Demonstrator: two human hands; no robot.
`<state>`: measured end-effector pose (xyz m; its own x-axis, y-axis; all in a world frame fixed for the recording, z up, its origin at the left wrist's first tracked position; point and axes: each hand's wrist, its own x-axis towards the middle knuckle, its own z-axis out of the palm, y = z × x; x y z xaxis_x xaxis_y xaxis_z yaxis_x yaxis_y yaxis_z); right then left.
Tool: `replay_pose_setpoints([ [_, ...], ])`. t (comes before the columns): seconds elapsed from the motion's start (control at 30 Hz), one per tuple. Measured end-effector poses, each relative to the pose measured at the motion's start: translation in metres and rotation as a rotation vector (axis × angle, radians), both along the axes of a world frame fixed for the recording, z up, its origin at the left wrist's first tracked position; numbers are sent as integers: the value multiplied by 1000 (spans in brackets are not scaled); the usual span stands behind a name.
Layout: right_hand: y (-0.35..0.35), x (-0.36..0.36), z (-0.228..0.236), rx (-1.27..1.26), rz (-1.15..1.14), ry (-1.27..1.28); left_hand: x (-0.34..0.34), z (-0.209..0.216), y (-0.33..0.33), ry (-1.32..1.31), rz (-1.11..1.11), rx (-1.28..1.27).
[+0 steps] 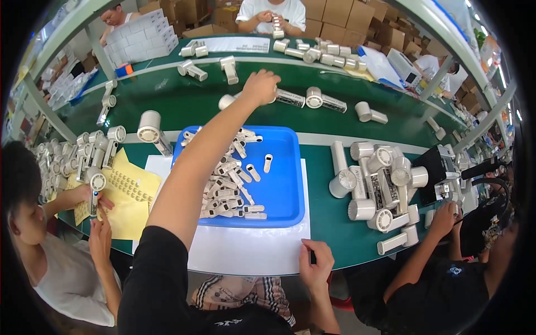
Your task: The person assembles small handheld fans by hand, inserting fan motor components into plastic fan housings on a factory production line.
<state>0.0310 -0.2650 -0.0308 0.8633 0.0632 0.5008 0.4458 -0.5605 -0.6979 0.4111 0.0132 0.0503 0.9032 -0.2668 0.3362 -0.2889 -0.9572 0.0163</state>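
My left hand [261, 87] reaches across the table to the green belt, its fingers curled down over a white handheld fan [290, 98]. The fan's dark printed handle sticks out to the right, and the fingertips are hidden. Left of the wrist, another fan's round head [226, 101] shows. Under my left forearm stands a blue tray [282, 195] with many small white plastic pieces [226, 195] with dark windows, heaped on its left side. My right hand [316, 262] rests at the table's front edge beside a white sheet [240, 251], loosely closed with nothing visible in it.
Fans are piled on the table at right [385, 181] and far left [84, 153]; one fan [149, 127] stands behind the tray. A person at left handles a fan [96, 187] over yellow sheets [131, 181]. Another works at right beside a black fixture [432, 173]. Metal frame posts flank the belt.
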Motion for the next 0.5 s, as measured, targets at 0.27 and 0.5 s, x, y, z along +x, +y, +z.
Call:
replay_pose_setpoints([
  [0.27,1,-4,0,-46,-79,-7,3,-30,-17,63,34,34],
  [0.5,1,-5,-2,-14,-101,-4,37,-58,-7,137,160,23],
])
